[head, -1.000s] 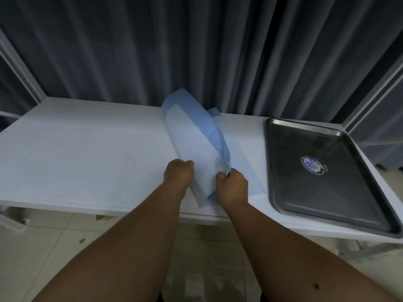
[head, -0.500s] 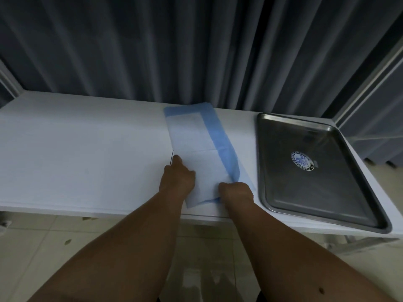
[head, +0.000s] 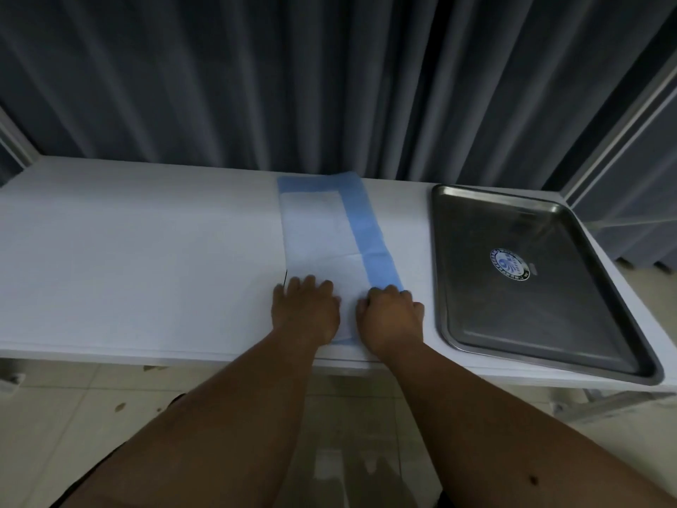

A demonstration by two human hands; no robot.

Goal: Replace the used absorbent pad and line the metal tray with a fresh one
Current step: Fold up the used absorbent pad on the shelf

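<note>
So the folded absorbent pad [head: 322, 229], white with a blue strip down its right side, is lying flat on the white tabletop [head: 146, 251], just left of the metal tray [head: 476, 324] but not touching it. Both hands are sitting on its near end. The left hand [head: 306, 311] is pressing down with fingers mostly flat on the white part. The right hand [head: 390, 317] has its fingers curled under at the blue strip; can't tell if it's actually pinching the edge. The tray is sitting bare, a round sticker [head: 509, 264] showing inside it. Dark curtains [head: 329, 78] are hanging behind.
</note>
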